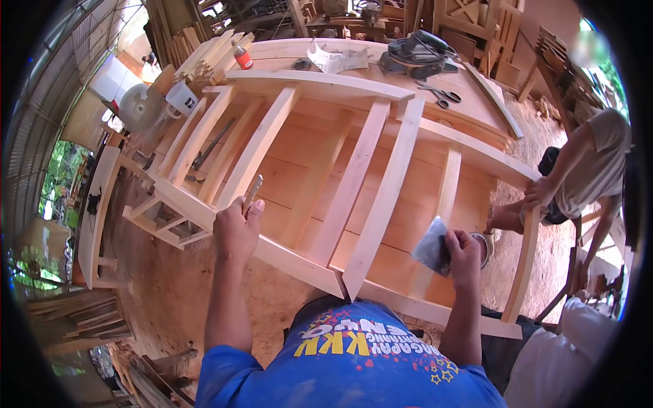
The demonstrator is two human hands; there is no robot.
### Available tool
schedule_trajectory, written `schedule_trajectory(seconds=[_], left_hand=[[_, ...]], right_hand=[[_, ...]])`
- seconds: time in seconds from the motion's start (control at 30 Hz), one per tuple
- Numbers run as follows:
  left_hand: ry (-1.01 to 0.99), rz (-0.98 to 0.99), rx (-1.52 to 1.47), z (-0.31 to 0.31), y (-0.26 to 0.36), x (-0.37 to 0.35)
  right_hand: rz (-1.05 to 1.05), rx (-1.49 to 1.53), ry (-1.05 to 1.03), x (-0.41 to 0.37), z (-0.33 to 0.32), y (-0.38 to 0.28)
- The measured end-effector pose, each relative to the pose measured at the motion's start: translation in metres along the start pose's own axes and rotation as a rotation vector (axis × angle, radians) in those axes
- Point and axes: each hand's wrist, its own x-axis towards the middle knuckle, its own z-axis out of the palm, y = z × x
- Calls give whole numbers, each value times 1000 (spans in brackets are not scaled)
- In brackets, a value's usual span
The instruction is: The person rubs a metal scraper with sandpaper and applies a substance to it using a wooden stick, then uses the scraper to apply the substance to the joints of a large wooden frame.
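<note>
My left hand is closed around a thin, light-coloured flat stick-like tool, whose tip points up; its exact kind does not show. My right hand pinches the edge of a grey, slightly shiny flat piece, which could be a small plastic packet or a sheet. Both hands are above a slatted wooden frame of pale, bare timber. The left hand is near its front rail by a slat; the right is over the frame's right section, close to a cross slat.
A workbench behind the frame bears scissors, a power sander and a red bottle. At the right, another person's hand rests on the frame's corner. A white bucket stands at the left; scrap wood lies lower left.
</note>
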Motion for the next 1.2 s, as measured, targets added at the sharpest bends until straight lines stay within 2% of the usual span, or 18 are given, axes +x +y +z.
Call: schedule_trajectory(seconds=[0.03, 0.07, 0.17, 0.27, 0.37, 0.43, 0.47, 0.57, 0.63, 0.7, 0.73, 0.83, 0.87, 0.97, 1.1, 1.13, 1.2], left_hand=[[-14, 10, 15, -2, -2, 2], [-33, 19, 30, -2, -4, 3], [-41, 60, 9, -3, -15, 18], [-69, 99, 63, -6, -32, 52], [-95, 164, 124, 4, -55, 112], [-144, 189, 112, 12, -61, 158], [-238, 106, 161, 11, -55, 179], [-285, 233, 181, 39, -55, 225], [-290, 335, 190, 49, -50, 243], [-307, 411, 157, 48, -37, 253], [-331, 438, 141, 49, -41, 255], [-440, 416, 35, 65, -52, 273], [-425, 481, -21, 76, -60, 278], [-470, 466, -36, 94, -70, 285], [-517, 338, -289, 93, -82, 279], [-508, 330, -309, 93, -82, 278], [-506, 304, -343, 94, -85, 277]], right_hand=[[105, 208, -38, 3, -2, -1], [78, 359, -34, 1, 1, -1], [23, 713, -424, 3, -3, 11], [101, 658, -135, -21, 36, -18], [5, 586, -200, -39, 68, -39], [-46, 444, -165, -55, 101, -55], [-69, 371, -144, -60, 116, -61], [-82, 111, -123, -71, 158, -64], [-118, -14, 34, -71, 191, -57], [-182, -169, 230, -67, 224, -40], [-126, -36, 287, -70, 243, -50], [-178, -208, 487, -66, 269, -53], [-115, -300, 504, -74, 276, -65], [-202, -370, 522, -85, 300, -60], [-115, -385, 609, -86, 317, -43], [-118, -485, 651, -82, 315, -37], [56, -447, 543, -72, 303, -39]])
